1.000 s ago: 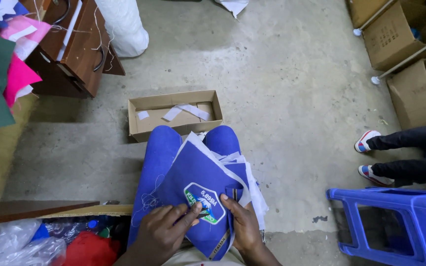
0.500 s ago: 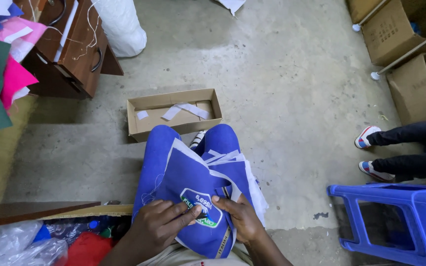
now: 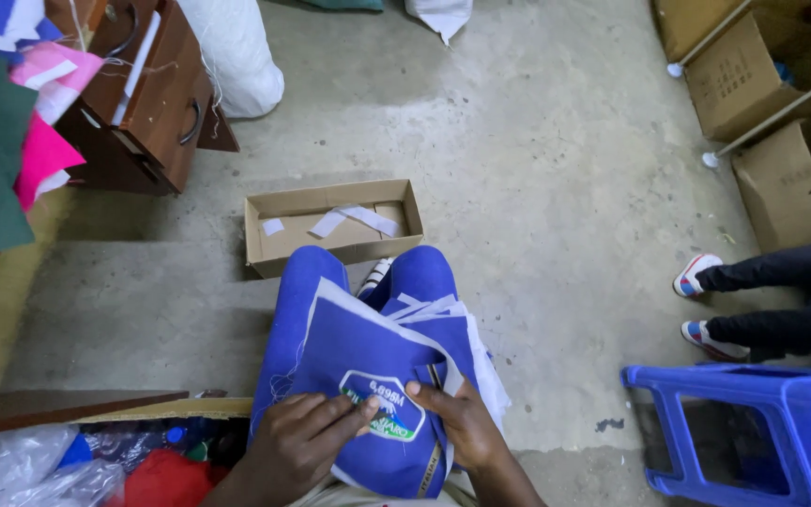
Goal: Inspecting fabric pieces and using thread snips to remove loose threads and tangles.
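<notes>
A stack of blue fabric pieces with white edges lies across my blue-trousered knees. The top piece carries an oval green and white printed badge. My left hand rests on the lower left of the stack, fingertips pinching at the badge's left edge. My right hand grips the stack's right side, thumb on the top piece next to the badge. More white-edged layers fan out under my right hand.
A shallow cardboard box with white paper strips sits on the concrete floor ahead of my knees. A blue plastic stool stands at right, another person's legs and shoes beyond it. Brown drawers, cardboard cartons, plastic bags.
The view has shifted slightly downward. My hands have slid the fabric stack a little toward me, and my left fingers have closed in on the badge's edge.
</notes>
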